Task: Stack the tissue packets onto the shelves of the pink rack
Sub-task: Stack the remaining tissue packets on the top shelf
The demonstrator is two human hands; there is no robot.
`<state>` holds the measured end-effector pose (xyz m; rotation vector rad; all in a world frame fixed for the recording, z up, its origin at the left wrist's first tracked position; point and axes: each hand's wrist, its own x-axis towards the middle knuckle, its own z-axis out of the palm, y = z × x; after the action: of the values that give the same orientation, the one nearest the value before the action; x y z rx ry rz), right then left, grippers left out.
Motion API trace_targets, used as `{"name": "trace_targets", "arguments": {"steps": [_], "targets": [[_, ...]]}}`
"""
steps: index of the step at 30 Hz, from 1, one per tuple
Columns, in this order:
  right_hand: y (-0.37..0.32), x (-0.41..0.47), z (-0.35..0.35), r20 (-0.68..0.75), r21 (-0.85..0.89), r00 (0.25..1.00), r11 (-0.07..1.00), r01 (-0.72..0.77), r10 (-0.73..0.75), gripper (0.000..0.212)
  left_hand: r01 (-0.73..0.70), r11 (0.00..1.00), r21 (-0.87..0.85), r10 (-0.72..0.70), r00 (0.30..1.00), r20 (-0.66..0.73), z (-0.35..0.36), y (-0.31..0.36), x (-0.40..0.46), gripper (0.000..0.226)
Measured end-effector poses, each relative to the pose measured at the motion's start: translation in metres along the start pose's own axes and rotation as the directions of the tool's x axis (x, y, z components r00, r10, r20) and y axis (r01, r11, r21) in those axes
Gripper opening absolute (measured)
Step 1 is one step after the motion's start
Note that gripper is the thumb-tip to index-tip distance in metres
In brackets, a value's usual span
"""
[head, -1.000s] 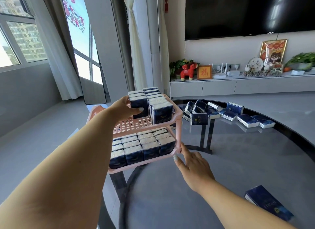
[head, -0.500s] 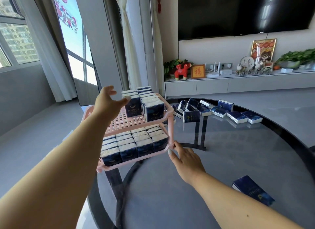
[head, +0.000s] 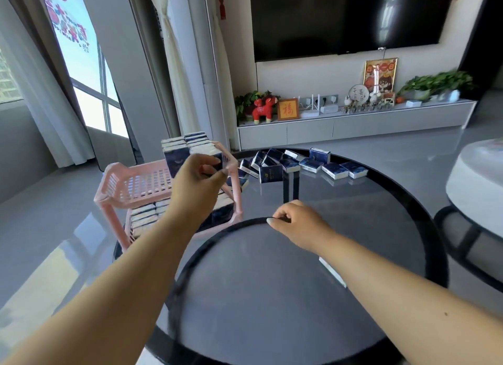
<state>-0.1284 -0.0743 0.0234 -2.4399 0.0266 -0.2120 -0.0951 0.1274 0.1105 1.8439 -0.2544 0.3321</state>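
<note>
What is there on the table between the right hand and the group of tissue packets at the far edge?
In the head view, only bare glass table lies between the right hand and the loose tissue packets.

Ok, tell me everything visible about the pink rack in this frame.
The pink rack is a two-tier plastic stand with latticed shelf floors, low rims and corner posts, standing upright at the left edge of the round dark table. Its upper shelf holds navy tissue packets only at the far right; the rest is bare. The lower shelf looks packed. The left hand is at the upper shelf's front packets, fingers curled; actual contact is unclear.
</note>
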Motion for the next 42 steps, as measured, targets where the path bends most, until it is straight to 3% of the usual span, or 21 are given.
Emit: {"name": "trace_targets", "arguments": {"steps": [4,7,9,12,14,16,19,21,24,27,33,37,40,42], "targets": [[0.031,-0.025,-0.036,-0.084,-0.142,0.978,0.969,-0.2,0.189,0.036,0.16,0.984,-0.083,-0.148,0.98,0.134,0.028,-0.007,-0.02,0.015],[0.046,-0.046,-0.048,-0.001,-0.303,0.94,0.896,-0.325,0.34,0.064,0.208,0.976,-0.07,-0.188,0.957,0.221,0.043,-0.016,-0.028,0.014],[0.052,-0.057,-0.046,0.104,-0.415,0.913,0.852,-0.32,0.394,0.078,0.231,0.972,-0.047,-0.213,0.946,0.243,0.052,-0.022,-0.033,0.014],[0.057,-0.062,-0.036,0.156,-0.427,0.913,0.859,-0.282,0.377,0.068,0.28,0.96,-0.012,-0.267,0.926,0.265,0.064,-0.028,-0.041,0.016],[0.057,-0.057,-0.035,0.121,-0.296,0.932,0.909,-0.293,0.34,0.056,0.308,0.951,0.009,-0.297,0.912,0.284,0.072,-0.032,-0.046,0.017],[0.055,-0.047,-0.033,0.112,0.012,0.935,0.941,-0.339,0.336,0.044,0.339,0.94,0.025,-0.329,0.891,0.312,0.081,-0.035,-0.051,0.017],[0.05,-0.03,-0.025,0.121,0.498,0.938,0.797,-0.341,0.326,0.028,0.412,0.911,0.008,-0.383,0.841,0.382,0.094,-0.037,-0.057,0.013],[0.049,-0.019,-0.021,0.084,0.635,0.941,0.71,-0.304,0.327,0.015,0.481,0.877,-0.026,-0.417,0.785,0.458,0.104,-0.036,-0.06,0.014],[0.045,-0.006,-0.013,0.028,0.712,0.948,0.659,-0.242,0.317,0.015,0.558,0.821,-0.118,-0.426,0.738,0.523,0.119,-0.039,-0.061,0.016],[0.046,0.004,-0.01,0.002,0.71,0.947,0.667,-0.226,0.32,0.024,0.525,0.839,-0.145,-0.405,0.78,0.477,0.134,-0.05,-0.052,0.018],[0.069,0.032,-0.024,-0.073,0.595,0.953,0.78,-0.194,0.293,0.047,0.384,0.923,-0.04,-0.34,0.857,0.388,0.157,-0.068,-0.021,0.02],[0.103,0.066,-0.037,-0.19,0.493,0.939,0.855,-0.161,0.287,0.04,0.262,0.955,0.14,-0.297,0.872,0.389,0.179,-0.085,0.006,0.016],[0.131,0.095,-0.05,-0.258,0.42,0.924,0.894,-0.155,0.281,0.032,0.037,0.905,0.423,-0.178,0.938,0.299,0.192,-0.088,0.025,0.041],[0.147,0.115,-0.059,-0.326,0.365,0.905,0.919,-0.146,0.273,0.03,-0.001,0.89,0.456,-0.099,0.975,0.197,0.198,-0.083,0.041,0.049]]}}
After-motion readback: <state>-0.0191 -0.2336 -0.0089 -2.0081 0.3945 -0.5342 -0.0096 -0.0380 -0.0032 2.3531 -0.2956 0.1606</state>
